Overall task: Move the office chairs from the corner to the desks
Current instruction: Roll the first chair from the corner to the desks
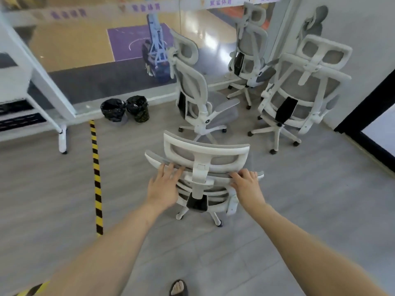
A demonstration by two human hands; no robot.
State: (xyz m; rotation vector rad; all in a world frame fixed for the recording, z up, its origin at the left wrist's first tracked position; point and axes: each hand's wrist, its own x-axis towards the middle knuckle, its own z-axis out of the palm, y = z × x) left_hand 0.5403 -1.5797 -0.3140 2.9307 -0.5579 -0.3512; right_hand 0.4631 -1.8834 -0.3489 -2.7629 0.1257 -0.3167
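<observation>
Purple characters run along the banner (pixel 145 7) at the top of the glass wall, too blurred to read. Both hands rest on the top edge of the nearest office chair's (pixel 206 159) backrest: left hand (pixel 163 189) with fingers extended over it, right hand (pixel 246 185) with fingers curled on it. Three more chairs (pixel 192 92) stand in the floor's far corner, near two black-bagged bins (pixel 126 108).

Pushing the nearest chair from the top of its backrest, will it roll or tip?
The nearest chair will likely roll easily: its base has casters on smooth floor. Both the left hand and right hand sit high, so a hard shove might tilt it.
</observation>
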